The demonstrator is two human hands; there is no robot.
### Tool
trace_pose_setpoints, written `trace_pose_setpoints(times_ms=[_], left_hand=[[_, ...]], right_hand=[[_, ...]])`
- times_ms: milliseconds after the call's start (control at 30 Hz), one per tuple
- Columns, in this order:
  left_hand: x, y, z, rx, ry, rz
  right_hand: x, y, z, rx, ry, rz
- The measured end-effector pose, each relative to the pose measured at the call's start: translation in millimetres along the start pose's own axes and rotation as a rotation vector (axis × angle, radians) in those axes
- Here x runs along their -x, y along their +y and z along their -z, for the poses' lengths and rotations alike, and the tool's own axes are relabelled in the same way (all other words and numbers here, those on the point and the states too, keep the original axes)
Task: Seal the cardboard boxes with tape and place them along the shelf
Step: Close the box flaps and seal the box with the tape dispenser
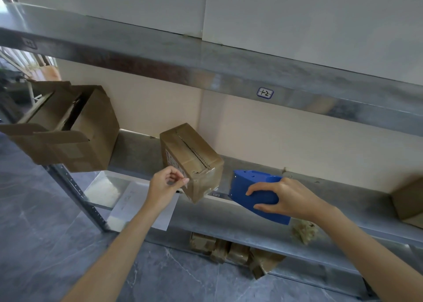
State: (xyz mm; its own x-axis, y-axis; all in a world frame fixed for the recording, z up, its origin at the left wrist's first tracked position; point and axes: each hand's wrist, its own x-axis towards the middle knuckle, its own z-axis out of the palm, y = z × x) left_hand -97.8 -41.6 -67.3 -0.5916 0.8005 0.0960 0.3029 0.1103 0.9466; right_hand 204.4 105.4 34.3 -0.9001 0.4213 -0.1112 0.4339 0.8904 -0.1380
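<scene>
1. Box (192, 157): sits skewed mid-shelf, with a jagged seam along the top. Near corner pokes past the front edge of the shelf (343, 196).
2. Left hand (167, 185): thumb and forefinger pressed together on a thin strip (185, 180) at the box's near lower edge, other fingers curled.
3. Right hand (290, 198): clamped round a blue dispenser (251, 189), thumb underneath and fingers over the top. Hangs just right of the box without touching it, over the front edge.
4. Open box (75, 130): stands at the shelf's left end, flaps splayed, overhanging both the end and the front edge.
5. Third box (409, 201): at the far right, cut off by the frame.
6. Room to move: a bare gap between the open box and the box, and a wider bare stretch from the dispenser to the third box. Upper shelf (160, 57) close overhead, with a label (265, 93) on its front edge.
7. Paper (142, 208): lies under the left wrist, hanging past the front edge.
8. Wad (302, 230): beside the right wrist, at the front edge.
9. Bundles (229, 249): brown, below the shelf.
</scene>
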Motion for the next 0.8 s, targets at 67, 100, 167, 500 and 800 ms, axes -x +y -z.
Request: trace_pose_setpoints(times_ms=[67,100,167,500,800], left_hand=[[-1,-3,-2,-0.014,-0.007,-0.013],[0,-4,-3,-0.014,-0.008,-0.021],[0,-7,-4,0.001,-0.003,-0.041],[6,-5,-19,0.045,0.035,-0.08],[3,-10,-20,-0.113,0.023,-0.192]], right_hand=[[-1,1,-2,-0.006,0.004,0.0],[-1,1,-3,-0.002,0.004,0.001],[-1,2,-6,0.011,0.004,0.004],[-6,4,-8,0.034,0.001,0.02],[-13,9,-14,0.05,0.023,0.02]])
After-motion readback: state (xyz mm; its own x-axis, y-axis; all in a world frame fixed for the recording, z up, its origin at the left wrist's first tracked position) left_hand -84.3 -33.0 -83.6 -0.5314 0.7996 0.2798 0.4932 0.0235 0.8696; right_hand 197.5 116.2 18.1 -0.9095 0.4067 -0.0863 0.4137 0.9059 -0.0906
